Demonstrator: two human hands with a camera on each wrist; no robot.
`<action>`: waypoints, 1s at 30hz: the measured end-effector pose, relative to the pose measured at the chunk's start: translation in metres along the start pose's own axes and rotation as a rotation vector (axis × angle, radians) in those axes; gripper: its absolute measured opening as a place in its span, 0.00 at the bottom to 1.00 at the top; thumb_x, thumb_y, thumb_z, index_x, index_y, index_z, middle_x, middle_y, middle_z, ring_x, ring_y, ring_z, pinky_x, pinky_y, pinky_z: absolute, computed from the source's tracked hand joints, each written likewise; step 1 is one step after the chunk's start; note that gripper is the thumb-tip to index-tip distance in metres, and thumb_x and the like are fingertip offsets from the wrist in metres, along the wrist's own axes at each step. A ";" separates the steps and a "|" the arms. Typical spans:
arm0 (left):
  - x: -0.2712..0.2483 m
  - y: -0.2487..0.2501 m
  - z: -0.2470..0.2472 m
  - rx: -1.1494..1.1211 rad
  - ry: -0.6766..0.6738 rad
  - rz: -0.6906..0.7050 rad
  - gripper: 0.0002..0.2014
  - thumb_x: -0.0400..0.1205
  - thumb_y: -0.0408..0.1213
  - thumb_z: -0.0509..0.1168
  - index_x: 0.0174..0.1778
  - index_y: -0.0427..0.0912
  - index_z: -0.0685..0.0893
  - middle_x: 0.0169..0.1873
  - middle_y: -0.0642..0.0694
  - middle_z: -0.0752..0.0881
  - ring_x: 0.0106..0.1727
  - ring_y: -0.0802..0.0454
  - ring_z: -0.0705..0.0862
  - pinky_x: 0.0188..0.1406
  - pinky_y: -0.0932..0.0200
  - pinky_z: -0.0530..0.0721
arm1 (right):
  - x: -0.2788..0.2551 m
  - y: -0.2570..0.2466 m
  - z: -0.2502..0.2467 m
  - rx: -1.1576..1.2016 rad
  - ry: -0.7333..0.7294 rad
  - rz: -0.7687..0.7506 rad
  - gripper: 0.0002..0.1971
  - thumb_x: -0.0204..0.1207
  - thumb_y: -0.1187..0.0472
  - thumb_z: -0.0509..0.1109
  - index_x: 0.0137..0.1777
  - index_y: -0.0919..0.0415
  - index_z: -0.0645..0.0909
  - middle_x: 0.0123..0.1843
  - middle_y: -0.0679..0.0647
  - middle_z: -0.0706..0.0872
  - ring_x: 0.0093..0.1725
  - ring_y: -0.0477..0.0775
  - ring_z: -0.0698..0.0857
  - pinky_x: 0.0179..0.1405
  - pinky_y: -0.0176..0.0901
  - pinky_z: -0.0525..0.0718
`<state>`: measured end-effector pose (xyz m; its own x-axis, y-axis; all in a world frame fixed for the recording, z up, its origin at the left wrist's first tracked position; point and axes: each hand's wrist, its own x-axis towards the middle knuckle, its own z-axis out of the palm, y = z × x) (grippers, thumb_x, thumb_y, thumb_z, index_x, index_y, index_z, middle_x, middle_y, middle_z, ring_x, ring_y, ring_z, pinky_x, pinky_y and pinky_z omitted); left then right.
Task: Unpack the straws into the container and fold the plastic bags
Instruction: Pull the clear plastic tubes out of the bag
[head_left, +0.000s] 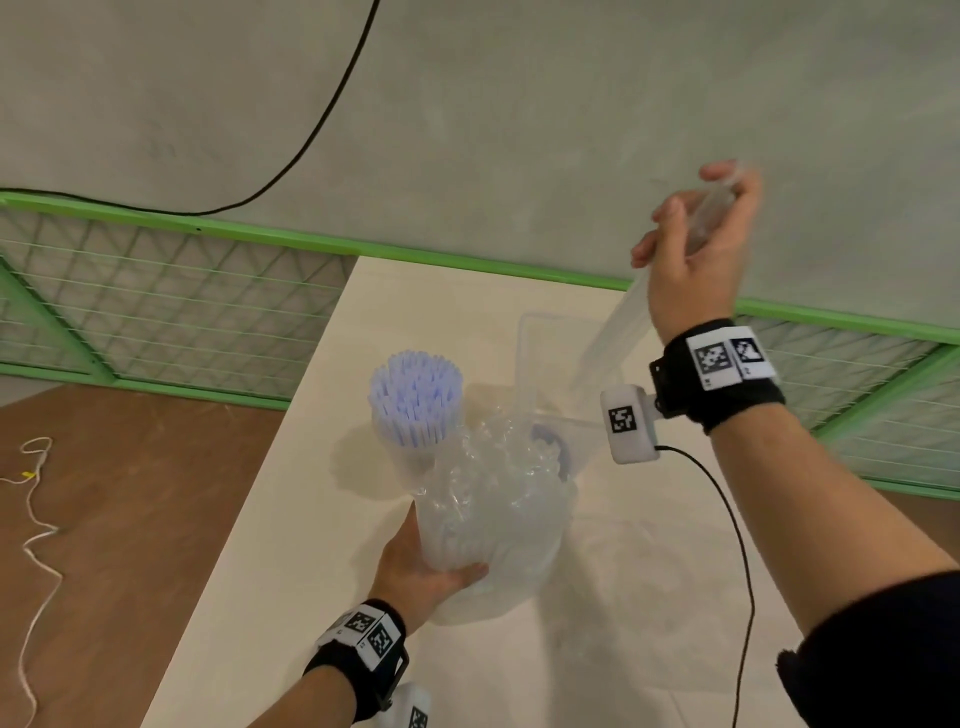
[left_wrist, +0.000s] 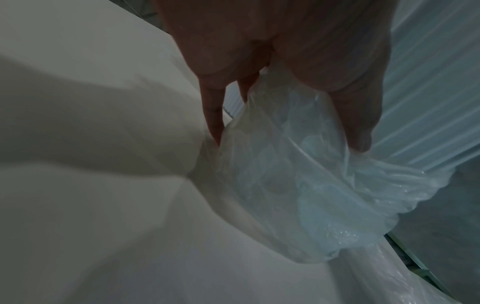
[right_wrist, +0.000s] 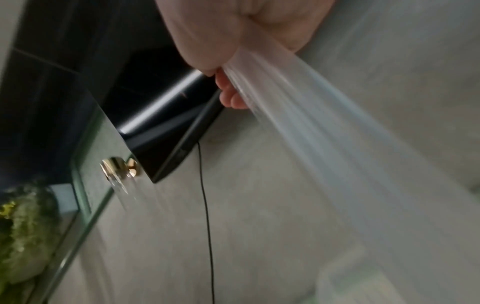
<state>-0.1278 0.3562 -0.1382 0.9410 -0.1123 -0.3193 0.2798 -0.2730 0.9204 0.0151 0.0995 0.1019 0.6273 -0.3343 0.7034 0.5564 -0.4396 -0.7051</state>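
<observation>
Low in the head view, my left hand (head_left: 441, 571) grips the bottom of a crumpled clear plastic bag (head_left: 493, 499) on the cream table (head_left: 291, 545). A bundle of pale straws (head_left: 415, 397) with bluish ends sticks up out of the bag. My right hand (head_left: 698, 228) is raised high at the right and grips a second clear plastic bag (head_left: 610, 343), stretched taut down toward a clear container (head_left: 527, 332) behind the crumpled bag. In the left wrist view my left hand (left_wrist: 285, 142) pinches the crumpled bag (left_wrist: 298, 185). The right wrist view shows my right hand (right_wrist: 228, 67) closed round the blurred stretched bag (right_wrist: 324, 133).
A green-framed mesh fence (head_left: 171, 291) runs behind the table, below a grey wall. A black cable (head_left: 322, 124) hangs across the wall. White string (head_left: 36, 519) lies on the brown floor at the left. The table's left edge runs diagonally near my left arm.
</observation>
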 end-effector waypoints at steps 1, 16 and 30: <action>0.000 0.000 0.000 0.002 0.005 0.002 0.45 0.52 0.53 0.87 0.67 0.57 0.78 0.53 0.64 0.88 0.56 0.67 0.85 0.62 0.58 0.82 | -0.006 0.011 0.004 -0.018 -0.027 0.035 0.10 0.85 0.66 0.58 0.61 0.54 0.65 0.42 0.50 0.80 0.28 0.57 0.83 0.29 0.49 0.83; 0.001 -0.003 -0.001 0.005 -0.006 -0.009 0.44 0.51 0.57 0.86 0.64 0.58 0.80 0.51 0.62 0.90 0.54 0.65 0.87 0.62 0.53 0.85 | -0.041 0.021 -0.011 -0.431 -0.619 0.187 0.18 0.79 0.71 0.64 0.67 0.56 0.76 0.66 0.52 0.83 0.63 0.53 0.84 0.63 0.40 0.80; 0.000 0.001 -0.002 0.004 -0.012 -0.029 0.50 0.49 0.59 0.85 0.69 0.56 0.78 0.55 0.61 0.88 0.58 0.59 0.86 0.64 0.51 0.83 | -0.130 0.006 -0.047 -0.329 -1.195 0.077 0.23 0.72 0.62 0.76 0.67 0.53 0.76 0.65 0.44 0.81 0.63 0.41 0.80 0.62 0.38 0.78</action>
<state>-0.1275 0.3581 -0.1370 0.9299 -0.1159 -0.3490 0.3065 -0.2800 0.9098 -0.0892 0.1011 0.0109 0.8513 0.5244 0.0162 0.4410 -0.6986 -0.5634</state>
